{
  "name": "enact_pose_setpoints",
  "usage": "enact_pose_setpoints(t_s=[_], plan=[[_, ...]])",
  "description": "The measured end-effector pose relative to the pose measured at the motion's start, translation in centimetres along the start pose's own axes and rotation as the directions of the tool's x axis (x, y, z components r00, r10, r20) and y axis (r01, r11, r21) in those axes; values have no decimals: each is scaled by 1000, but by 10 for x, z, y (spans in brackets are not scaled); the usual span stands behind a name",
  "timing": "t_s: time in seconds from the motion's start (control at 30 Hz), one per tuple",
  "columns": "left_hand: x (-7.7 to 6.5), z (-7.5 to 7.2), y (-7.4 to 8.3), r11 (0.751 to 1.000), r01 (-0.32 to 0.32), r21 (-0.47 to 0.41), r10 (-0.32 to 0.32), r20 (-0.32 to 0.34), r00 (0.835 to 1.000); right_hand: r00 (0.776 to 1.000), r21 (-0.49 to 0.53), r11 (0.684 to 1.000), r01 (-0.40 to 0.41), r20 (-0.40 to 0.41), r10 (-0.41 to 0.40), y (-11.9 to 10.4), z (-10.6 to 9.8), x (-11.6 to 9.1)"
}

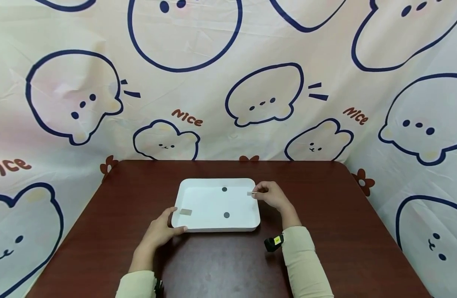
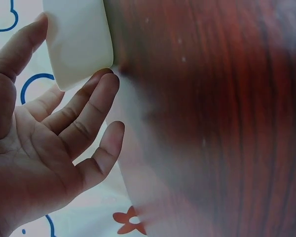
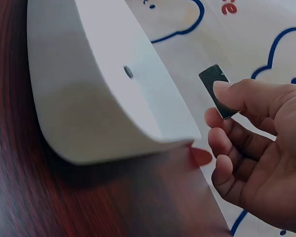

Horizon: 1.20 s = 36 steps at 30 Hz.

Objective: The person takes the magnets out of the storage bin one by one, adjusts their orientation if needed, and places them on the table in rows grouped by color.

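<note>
A shallow white tray with rounded corners rests on the table. My left hand holds its near left corner, thumb at the front edge and fingers along the left side. In the left wrist view that hand has the tray's corner between thumb and fingers. My right hand is at the tray's right rim. Its thumb and index finger pinch a small flat rectangular metallic piece. Inside the tray are a similar grey rectangle and two dark grey discs, one far and one near.
The brown wood-grain table has a far edge behind the tray. A cloth with cartoon outlines hangs behind and beside the table. A small black device with a yellow label sits at the right wrist.
</note>
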State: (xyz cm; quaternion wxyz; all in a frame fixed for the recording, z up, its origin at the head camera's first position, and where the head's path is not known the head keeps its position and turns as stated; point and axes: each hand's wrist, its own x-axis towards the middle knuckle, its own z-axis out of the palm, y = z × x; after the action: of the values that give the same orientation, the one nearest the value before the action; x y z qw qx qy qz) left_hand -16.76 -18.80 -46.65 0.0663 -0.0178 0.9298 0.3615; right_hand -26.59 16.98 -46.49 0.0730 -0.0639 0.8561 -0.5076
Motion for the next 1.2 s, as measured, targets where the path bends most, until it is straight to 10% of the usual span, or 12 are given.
enact_pose_setpoints(t_s=[1.2], plan=[[2,2,0,995,51,-90,-51,-1,999,994,-77,993,-93,-70,87,57,-39,15]])
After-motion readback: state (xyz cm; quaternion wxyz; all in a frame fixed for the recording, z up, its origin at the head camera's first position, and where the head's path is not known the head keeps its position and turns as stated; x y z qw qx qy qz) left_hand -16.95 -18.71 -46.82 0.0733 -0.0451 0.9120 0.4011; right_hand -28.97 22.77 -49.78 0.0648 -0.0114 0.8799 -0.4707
